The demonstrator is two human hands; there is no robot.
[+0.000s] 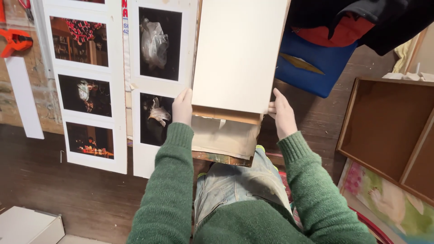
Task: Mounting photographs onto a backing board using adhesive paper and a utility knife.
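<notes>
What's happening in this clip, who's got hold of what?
A person in a green sweater holds a large blank cream board by its lower corners, the left hand at one side and the right hand at the other. It overlies a stack of brown boards. White-mounted photo prints lie to the left.

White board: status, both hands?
Left hand and right hand grip the white board at its lower side edges. Brown panel beneath. Photo prints lie left, apart.

Soft, even indoor light; edges slightly blurred.
</notes>
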